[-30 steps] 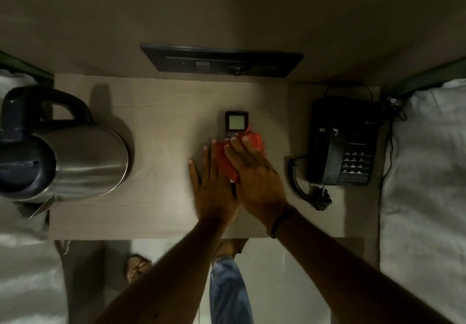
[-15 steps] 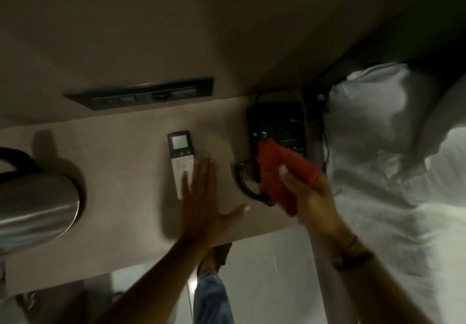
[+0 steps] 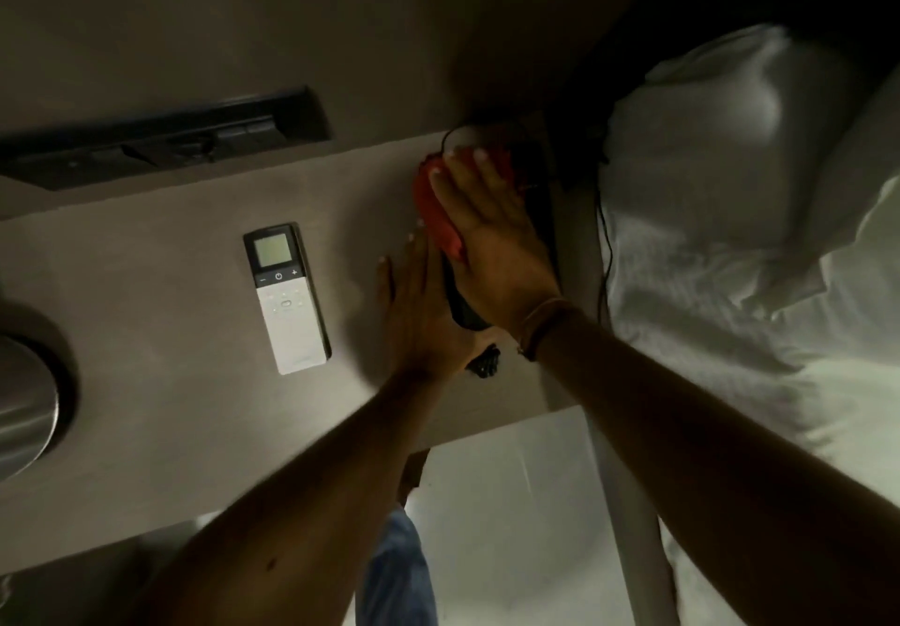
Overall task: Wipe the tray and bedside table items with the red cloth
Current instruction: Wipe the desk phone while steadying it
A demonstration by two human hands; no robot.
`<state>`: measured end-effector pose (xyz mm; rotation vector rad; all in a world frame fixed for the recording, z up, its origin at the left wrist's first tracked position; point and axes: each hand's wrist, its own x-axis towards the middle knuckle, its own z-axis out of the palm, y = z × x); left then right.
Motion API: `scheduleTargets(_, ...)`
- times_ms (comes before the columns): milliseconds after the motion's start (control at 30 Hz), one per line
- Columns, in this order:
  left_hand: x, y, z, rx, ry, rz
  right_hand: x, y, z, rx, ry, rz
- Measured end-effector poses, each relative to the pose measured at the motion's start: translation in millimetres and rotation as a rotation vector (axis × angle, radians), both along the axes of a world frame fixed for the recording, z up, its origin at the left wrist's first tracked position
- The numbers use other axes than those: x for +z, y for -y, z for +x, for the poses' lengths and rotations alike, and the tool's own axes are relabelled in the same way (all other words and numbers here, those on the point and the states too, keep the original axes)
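Matt wood-grain table [image 3: 160, 333], brushed-metal kettle [image 3: 24, 406]

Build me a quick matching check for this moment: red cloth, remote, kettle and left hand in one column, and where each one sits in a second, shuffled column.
Things
1. red cloth
2. remote
3. kettle
4. left hand

Places
A. at the left edge of the view, cut off
B. flat on the tabletop, beside the telephone
C. pressed onto the telephone under the right hand
D. lying alone in the middle of the tabletop, nothing touching it

Pairs: 1-C, 2-D, 3-A, 4-B
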<state>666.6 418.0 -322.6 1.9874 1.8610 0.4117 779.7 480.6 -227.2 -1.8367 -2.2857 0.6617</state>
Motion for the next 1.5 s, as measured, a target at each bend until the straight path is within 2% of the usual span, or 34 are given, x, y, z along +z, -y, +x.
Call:
scheduleTargets(100, -7, 3, 1, 0.016, 0.017, 0.077, -8, 26, 2, 0.014, 0.031, 0.035)
scheduleTargets(267, -10, 5, -3, -0.036, -0.158, 0.061, -16, 76, 14, 0.081, 0.051, 0.019)
scheduleTargets(433, -8, 7, -5, 0.019, 0.041, 0.044, -12, 120, 24, 0.16, 0.057, 0.02)
scheduleTargets(500, -2, 5, -4, 0.027, 0.062, -0.006, -6, 136, 30, 0.159, 0.033, -0.043)
scheduleTargets(567, 0, 4, -4, 0.015, 0.04, -0.051, 4, 147, 41, 0.068, -0.165, -0.269)
scheduleTargets(600, 1, 3, -4, 0.005, 0.038, -0.074, 15, 147, 48, -0.015, -0.357, -0.433)
scheduleTargets(667, 2, 2, -4, 0.002, 0.056, -0.087, 42, 135, 61, -0.331, -0.775, -0.666)
scheduleTargets(733, 0, 2, -4, 0.013, 0.056, -0.083, 64, 111, 73, -0.621, -1.045, -0.672)
scheduleTargets(767, 0, 2, -4, 0.016, 0.041, -0.085, 70, 94, 77, -0.65, -1.059, -0.575)
scheduleTargets(800, 0, 2, -4, 0.016, 0.018, -0.086, 72, 74, 80, -0.616, -0.979, -0.441)
scheduleTargets(900, -2, 2, -3, 0.016, -0.021, -0.05, 54, 9, 71, -0.434, -0.52, -0.123)
scheduleTargets(967, -2, 2, -1, 0.025, -0.023, -0.033, 28, -22, 59, -0.286, -0.222, -0.1)
scheduleTargets(1033, -2, 4, -1, 0.037, -0.009, -0.021, 2, -28, 54, -0.154, -0.016, -0.132)
scheduleTargets(1133, 0, 5, -1, 0.06, 0.062, 0.059, -18, -7, 54, -0.103, 0.044, -0.032)
scheduleTargets(1233, 5, 3, -1, 0.054, 0.075, 0.007, -24, 30, 58, -0.027, 0.07, 0.04)
scheduleTargets(1367, 12, 2, -6, 0.001, -0.001, -0.087, -23, 80, 62, 0.009, 0.156, -0.016)
scheduleTargets(1500, 17, 2, -5, -0.01, -0.022, -0.126, -20, 94, 61, -0.009, 0.172, -0.07)
